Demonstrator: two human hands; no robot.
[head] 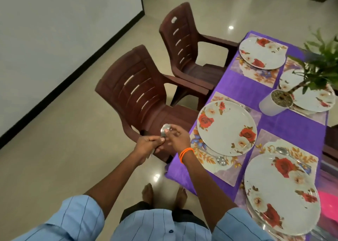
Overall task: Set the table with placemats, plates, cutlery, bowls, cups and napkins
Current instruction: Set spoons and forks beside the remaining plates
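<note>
Just left of frame centre, off the bench [243, 92] edge, the left hand [146, 145] has its grip clamped on cutlery handles while the right hand [178, 137] pinches a steel spoon [165, 129], light, rigid, slick, best held mid-handle.

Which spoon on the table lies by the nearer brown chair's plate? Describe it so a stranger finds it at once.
Start at the purple tablecloth and find the floral plate in front of the nearer brown chair. On that plate's placemat, toward the table's near corner, lies the spoon. Unlike the other spoon, its bowl points away from the chairs.
</note>
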